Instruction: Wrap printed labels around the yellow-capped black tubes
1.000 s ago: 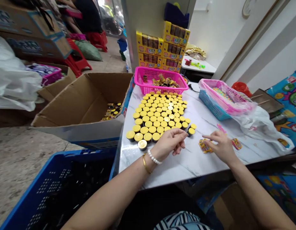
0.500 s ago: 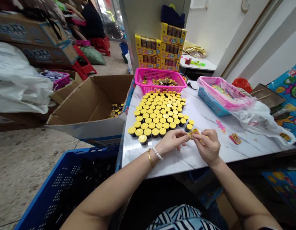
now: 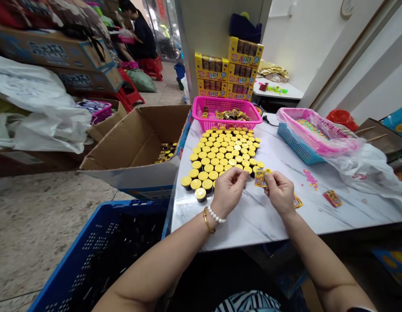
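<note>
A small yellow printed card (image 3: 260, 178) is pinched between the thumb and fingers of my right hand (image 3: 280, 193). My left hand (image 3: 229, 191) is closed just left of the card and apart from it; its thumb and forefinger press together, and I cannot see whether anything is between them. Behind and left of that hand stand many small dark tubs with yellow lids (image 3: 215, 161), packed close together. One tub (image 3: 200, 194) stands at the near edge of the group. More printed cards (image 3: 297, 201) lie partly hidden by my right hand. A small stack of cards (image 3: 332, 198) lies farther right.
A pink basket (image 3: 225, 100) of small tubs stands behind the group. Right of it, a blue basket (image 3: 293, 143) holds a plastic-lined pink tray of coloured beads. Pink bits (image 3: 310, 180) lie on the marble-patterned table (image 3: 253, 221). Left are a cardboard box (image 3: 129, 145) and a blue crate (image 3: 71, 247).
My hands have moved apart; the card that both were touching is now in my right hand only, facing me. The whole view has shifted a little to the left.
</note>
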`<action>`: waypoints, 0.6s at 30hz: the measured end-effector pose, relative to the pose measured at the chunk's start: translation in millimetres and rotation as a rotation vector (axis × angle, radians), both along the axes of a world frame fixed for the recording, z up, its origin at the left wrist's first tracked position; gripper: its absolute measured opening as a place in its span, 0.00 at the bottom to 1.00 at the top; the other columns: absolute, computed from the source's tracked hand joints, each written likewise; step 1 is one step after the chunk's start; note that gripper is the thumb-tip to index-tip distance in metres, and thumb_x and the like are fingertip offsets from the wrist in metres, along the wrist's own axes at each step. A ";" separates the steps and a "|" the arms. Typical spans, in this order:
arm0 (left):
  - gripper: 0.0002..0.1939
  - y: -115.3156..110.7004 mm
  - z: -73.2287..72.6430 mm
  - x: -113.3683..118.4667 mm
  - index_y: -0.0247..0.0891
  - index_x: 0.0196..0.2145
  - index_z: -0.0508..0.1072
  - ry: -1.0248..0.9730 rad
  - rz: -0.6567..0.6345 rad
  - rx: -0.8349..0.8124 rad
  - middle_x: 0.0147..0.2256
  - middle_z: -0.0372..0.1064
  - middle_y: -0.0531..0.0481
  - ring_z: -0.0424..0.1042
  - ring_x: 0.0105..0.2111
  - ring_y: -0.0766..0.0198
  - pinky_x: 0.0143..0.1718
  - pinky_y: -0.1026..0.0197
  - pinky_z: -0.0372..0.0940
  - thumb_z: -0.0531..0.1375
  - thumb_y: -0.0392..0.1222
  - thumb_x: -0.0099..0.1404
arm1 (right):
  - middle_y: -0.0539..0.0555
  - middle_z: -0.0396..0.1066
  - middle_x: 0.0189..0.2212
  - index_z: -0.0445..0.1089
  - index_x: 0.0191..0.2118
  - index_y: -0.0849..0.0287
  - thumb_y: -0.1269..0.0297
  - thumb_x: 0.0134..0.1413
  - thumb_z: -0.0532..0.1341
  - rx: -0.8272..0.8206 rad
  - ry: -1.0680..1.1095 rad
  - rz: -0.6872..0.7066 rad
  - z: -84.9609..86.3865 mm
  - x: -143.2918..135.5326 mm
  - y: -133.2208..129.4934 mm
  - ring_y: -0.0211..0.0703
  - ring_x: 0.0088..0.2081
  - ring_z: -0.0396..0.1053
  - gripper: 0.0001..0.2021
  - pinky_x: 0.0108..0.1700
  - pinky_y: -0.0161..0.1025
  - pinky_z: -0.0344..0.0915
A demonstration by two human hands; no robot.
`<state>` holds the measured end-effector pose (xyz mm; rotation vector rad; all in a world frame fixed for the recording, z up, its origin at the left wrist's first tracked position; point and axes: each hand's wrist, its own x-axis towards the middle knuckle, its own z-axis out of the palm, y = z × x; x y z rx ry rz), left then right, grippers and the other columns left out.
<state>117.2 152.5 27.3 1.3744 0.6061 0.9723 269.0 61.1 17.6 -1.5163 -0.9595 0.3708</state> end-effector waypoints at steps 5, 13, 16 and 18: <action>0.19 -8.2 2.7 -2.4 0.36 0.31 0.78 0.050 -0.069 0.028 0.19 0.66 0.54 0.62 0.19 0.70 0.22 0.67 0.57 0.62 0.55 0.68 | 0.46 0.63 0.16 0.69 0.27 0.57 0.49 0.65 0.62 0.034 -0.017 -0.043 -11.9 -6.2 -2.3 0.35 0.19 0.58 0.20 0.22 0.35 0.56; 0.17 -10.8 2.9 0.5 0.35 0.31 0.77 0.016 -0.059 -0.074 0.18 0.65 0.55 0.59 0.15 0.72 0.17 0.68 0.54 0.65 0.54 0.66 | 0.46 0.63 0.17 0.66 0.24 0.57 0.52 0.68 0.60 0.068 -0.153 -0.060 -18.6 -7.5 -8.9 0.35 0.20 0.59 0.21 0.24 0.35 0.56; 0.17 -13.7 4.5 -0.4 0.35 0.31 0.78 -0.012 -0.051 -0.058 0.21 0.67 0.54 0.61 0.15 0.73 0.16 0.68 0.54 0.65 0.53 0.66 | 0.46 0.62 0.18 0.66 0.24 0.57 0.53 0.68 0.59 0.066 -0.215 -0.094 -20.2 -5.4 -9.0 0.35 0.21 0.59 0.21 0.26 0.36 0.57; 0.15 -15.2 5.3 -0.5 0.35 0.32 0.78 -0.040 -0.016 -0.045 0.23 0.68 0.54 0.62 0.15 0.73 0.16 0.67 0.55 0.66 0.52 0.66 | 0.46 0.62 0.18 0.66 0.24 0.57 0.54 0.68 0.60 0.070 -0.245 -0.116 -21.1 -4.0 -9.3 0.35 0.22 0.59 0.21 0.26 0.36 0.57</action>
